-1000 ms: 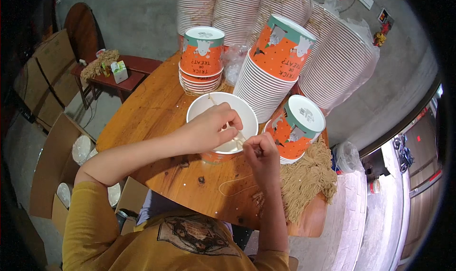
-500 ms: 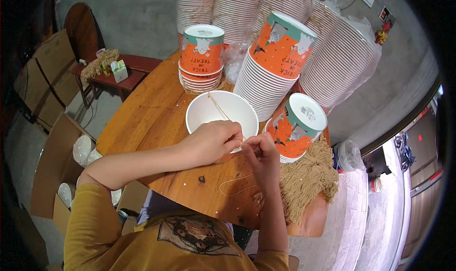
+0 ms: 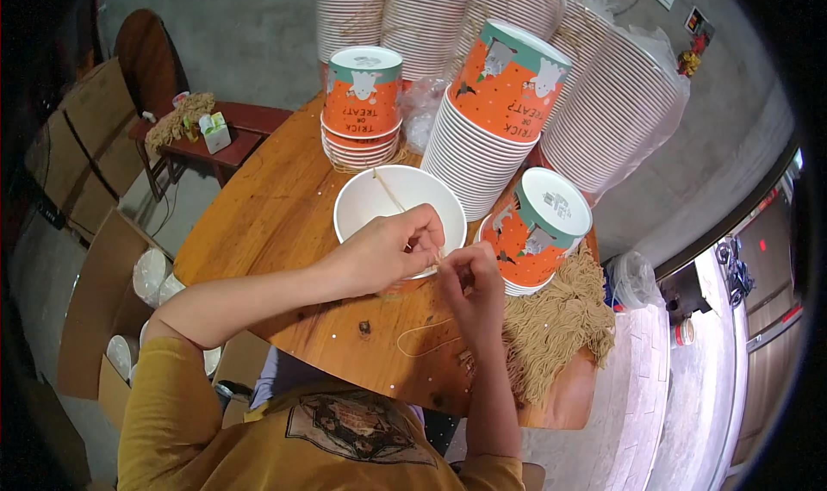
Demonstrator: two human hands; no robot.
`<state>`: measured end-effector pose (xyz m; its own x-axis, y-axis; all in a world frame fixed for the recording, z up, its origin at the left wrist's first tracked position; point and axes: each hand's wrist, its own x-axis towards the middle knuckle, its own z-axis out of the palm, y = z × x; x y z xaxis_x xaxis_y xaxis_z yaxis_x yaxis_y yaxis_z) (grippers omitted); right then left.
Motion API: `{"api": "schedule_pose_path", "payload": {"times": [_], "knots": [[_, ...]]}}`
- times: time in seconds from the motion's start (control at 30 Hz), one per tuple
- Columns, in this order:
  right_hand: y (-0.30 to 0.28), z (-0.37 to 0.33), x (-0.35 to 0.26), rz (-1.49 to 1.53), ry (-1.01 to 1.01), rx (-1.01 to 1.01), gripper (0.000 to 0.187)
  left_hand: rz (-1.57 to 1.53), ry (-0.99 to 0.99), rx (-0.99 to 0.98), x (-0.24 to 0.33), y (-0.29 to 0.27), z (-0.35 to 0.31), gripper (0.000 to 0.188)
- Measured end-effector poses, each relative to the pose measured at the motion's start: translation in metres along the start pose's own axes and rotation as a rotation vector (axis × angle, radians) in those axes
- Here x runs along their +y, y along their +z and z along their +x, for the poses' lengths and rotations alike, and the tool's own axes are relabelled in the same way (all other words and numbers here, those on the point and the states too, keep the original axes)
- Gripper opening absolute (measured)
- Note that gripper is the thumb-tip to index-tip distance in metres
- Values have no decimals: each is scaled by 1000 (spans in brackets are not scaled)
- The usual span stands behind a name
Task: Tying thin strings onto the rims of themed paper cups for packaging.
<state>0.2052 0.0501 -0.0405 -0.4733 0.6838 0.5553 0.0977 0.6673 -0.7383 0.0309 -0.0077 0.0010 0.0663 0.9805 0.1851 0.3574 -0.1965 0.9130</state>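
An open paper bucket [image 3: 366,207], white inside, stands upright on the wooden table in front of me. A thin tan string [image 3: 389,191] runs from a hole in its far rim across the mouth to my hands. At the near right rim, my left hand [image 3: 379,248] pinches the string between thumb and fingers. Close beside it, the fingertips of my right hand [image 3: 474,280] are pressed together on the string at the same rim. A knot or hole there is too small to make out. One loose loop of string [image 3: 413,327] lies on the table below my hands.
Upside-down orange buckets stand in a short stack [image 3: 362,103], a tall stack [image 3: 478,159] and a low stack [image 3: 525,241]. A tan string bundle [image 3: 560,327] hangs over the table's right edge. Bagged white stacks [image 3: 620,103] rise behind. A cardboard box [image 3: 95,319] holds buckets at left.
My left hand's fingers have lifted and curled slightly at the rim, with the thumb and fingertips now showing more. My right hand stays almost in place. The bucket has hardly moved.
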Motion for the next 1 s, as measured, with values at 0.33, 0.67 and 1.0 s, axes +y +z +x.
{"api": "schedule_pose_path", "payload": {"times": [0.33,0.67,1.0], "knots": [[3,-4,3,150,144,30,12,-20,-1,-34,-2,-3,2,25],[-2,-3,-6,-139,-99,26,21,-39,-51,-38,-3,-3,2,27],[-4,-3,-6,-263,-180,33,18,54,-43,-39,4,-3,0,27]]}}
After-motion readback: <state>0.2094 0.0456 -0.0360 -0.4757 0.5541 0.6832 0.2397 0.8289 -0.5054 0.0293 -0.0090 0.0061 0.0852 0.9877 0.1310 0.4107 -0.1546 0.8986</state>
